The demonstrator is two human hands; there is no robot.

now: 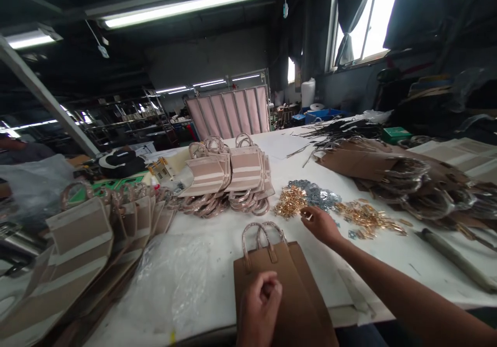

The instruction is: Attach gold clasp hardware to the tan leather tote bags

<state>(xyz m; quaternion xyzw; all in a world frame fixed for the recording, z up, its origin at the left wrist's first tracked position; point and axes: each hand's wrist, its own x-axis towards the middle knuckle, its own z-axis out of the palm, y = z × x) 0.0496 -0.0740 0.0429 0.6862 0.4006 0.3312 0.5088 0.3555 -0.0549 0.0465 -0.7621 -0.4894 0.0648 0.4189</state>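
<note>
A brown handbag panel (289,285) with plastic-wrapped loop handles (258,233) lies at the table's front edge. Over its lower left part is my left hand (261,305), fingers curled in with the thumb against them; whatever they may hold is hidden. My right hand (321,225) reaches to the edge of a heap of small gold metal pieces (289,201), its fingers bent together at the tips. I cannot make out whether a piece is between them. Behind it lie grey metal plates (316,194), and to its right is a second heap of longer gold pieces (368,218).
Striped bag panels (245,168) with wrapped handles are stacked at the back, more (81,233) lean at left. Clear plastic film (174,269) covers the table left of the brown panel. At right lie brown panels (361,163), a dark roll (458,259) and black straps (337,129).
</note>
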